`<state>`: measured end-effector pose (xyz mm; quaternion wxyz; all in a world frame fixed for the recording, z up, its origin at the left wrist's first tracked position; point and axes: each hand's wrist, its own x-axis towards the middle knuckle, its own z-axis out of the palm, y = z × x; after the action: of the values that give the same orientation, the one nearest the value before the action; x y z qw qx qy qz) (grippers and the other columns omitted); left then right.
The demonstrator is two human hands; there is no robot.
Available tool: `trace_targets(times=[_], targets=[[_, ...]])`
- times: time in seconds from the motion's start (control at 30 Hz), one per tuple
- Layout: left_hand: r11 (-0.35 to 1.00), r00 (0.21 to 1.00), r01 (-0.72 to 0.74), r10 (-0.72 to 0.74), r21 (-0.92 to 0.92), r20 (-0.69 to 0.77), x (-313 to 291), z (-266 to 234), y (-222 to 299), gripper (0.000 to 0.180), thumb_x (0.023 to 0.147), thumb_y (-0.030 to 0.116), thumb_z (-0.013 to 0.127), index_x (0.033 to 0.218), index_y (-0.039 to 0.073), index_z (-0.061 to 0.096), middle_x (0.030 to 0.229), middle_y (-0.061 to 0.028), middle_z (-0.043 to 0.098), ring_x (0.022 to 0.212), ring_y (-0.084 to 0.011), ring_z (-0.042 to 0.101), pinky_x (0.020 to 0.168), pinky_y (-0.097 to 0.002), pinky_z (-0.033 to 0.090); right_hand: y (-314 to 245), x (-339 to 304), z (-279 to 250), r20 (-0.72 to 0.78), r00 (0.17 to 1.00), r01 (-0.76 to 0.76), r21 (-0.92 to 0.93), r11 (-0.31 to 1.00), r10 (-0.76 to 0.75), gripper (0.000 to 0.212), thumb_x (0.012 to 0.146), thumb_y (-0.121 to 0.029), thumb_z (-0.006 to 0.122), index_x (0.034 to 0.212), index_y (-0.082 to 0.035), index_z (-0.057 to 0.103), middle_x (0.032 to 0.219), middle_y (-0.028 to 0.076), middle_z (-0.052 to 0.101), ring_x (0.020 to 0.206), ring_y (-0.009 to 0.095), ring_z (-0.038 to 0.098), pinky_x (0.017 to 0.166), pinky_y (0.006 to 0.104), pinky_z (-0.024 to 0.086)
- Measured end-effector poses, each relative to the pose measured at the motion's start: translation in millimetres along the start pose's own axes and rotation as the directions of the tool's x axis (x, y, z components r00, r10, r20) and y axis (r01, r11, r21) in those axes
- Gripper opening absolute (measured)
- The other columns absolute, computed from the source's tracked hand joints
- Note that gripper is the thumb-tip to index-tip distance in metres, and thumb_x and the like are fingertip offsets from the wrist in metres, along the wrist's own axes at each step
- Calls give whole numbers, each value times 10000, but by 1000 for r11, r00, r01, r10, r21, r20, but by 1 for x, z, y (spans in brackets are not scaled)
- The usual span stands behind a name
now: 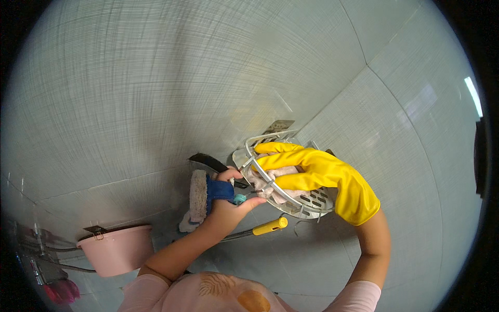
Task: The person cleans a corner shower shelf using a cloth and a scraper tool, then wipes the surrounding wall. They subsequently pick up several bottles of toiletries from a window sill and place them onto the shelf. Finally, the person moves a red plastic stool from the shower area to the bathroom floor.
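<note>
A silver corner shelf [318,202] with a slotted base and a raised rail is fixed where two walls meet. My right hand [317,169], in a yellow rubber glove, reaches into it with fingers bent over a pale pink cloth [283,174]. At the shelf's left end, my bare left hand [231,205] is closed around a blue-backed brush with a pale fluffy pad [199,196]. A black-bristled brush [209,161] sticks out just above that hand. A small teal piece [239,199] shows by my left thumb; exactly how these items are gripped is partly hidden.
Below the shelf a yellow-handled tool [270,226] slants, and a thin hook [297,228] hangs nearby. A pink basin [117,252] hangs on the wall at lower left, beside hoses [67,267] and a magenta item [61,291]. Grey tiled walls [156,93] rise around the corner.
</note>
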<state>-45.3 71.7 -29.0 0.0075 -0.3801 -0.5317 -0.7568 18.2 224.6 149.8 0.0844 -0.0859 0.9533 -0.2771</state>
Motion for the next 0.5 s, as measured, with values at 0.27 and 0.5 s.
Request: trace_targets(times=[0.27,0.5], targets=[[998,1000,6,-7,70,17,-1,-1,-1,664,557,118,875,1062,78,446,1034,-52,473,926,-149,462,791,-290,386,-5,20,41,-430,903,-178,-336,925,17,225,693,-174,721,902,-105,671,1005,80,644,1000,297,568,865,347,448],[996,1000,-27,27,83,4,0,-2,2,666,557,131,877,1066,76,450,1022,-45,475,888,-140,452,763,-281,381,-18,14,22,-267,964,-33,-161,986,-11,278,763,-169,691,1016,-61,648,1054,98,640,1012,257,581,885,332,445]])
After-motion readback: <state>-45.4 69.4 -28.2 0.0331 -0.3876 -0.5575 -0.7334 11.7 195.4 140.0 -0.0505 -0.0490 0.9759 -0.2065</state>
